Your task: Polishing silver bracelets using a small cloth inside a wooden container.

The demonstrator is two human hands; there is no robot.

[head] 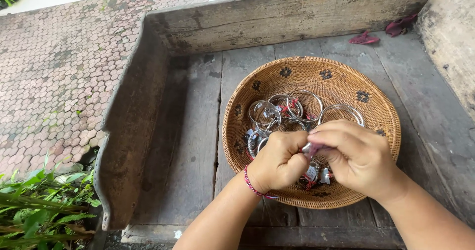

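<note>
Hands pinch a bangle (silver) over basket.

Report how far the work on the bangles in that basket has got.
Done: nothing shows finished; no bangles lie apart from the basket. In hand: the left hand and right hand meet over the basket, pinching one small silvery piece between them. Left: a heap of silver bangles with red threads and small tags lies in the basket.

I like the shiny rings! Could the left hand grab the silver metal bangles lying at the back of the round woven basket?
Probably yes: the silver metal bangles lie uncovered just beyond the left hand, though it already pinches something small.
</note>
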